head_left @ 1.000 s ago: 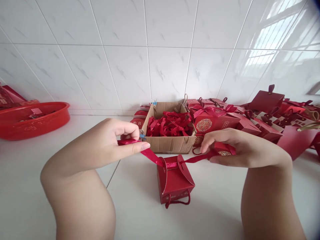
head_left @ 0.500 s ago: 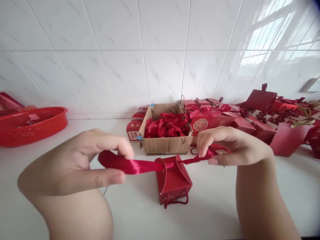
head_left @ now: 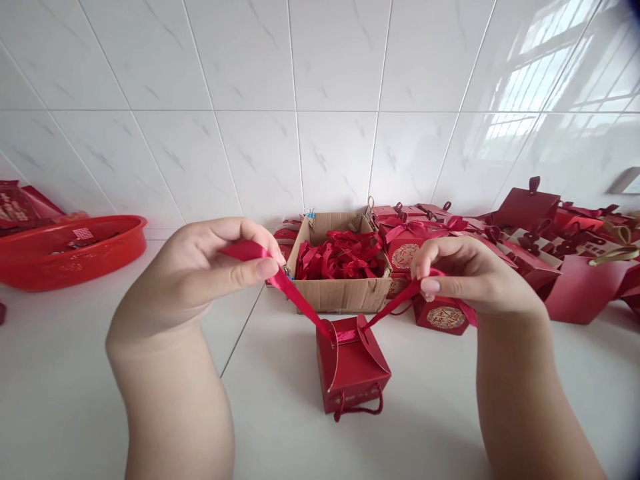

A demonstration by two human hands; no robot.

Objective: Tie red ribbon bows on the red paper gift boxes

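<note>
A small red gift box point(head_left: 355, 373) with a twisted cord handle stands on the white surface, between and below my hands. A red satin ribbon point(head_left: 301, 301) passes through the slots in its top flaps, and both ends rise in a V. My left hand point(head_left: 225, 267) pinches one end between thumb and fingers, up and left of the box. With thumb and forefinger, my right hand point(head_left: 455, 273) pinches the other end, up and right of it.
Behind the gift box sits a cardboard box point(head_left: 340, 295) full of red ribbons. Many red gift boxes point(head_left: 525, 207) are piled along the wall at the right. A red oval basin point(head_left: 120, 250) holding small items lies at the far left.
My left hand has moved right and up, and its fingers have closed on the ribbon. The ribbon ends now slant upward instead of running nearly level. The view has shifted slightly.
</note>
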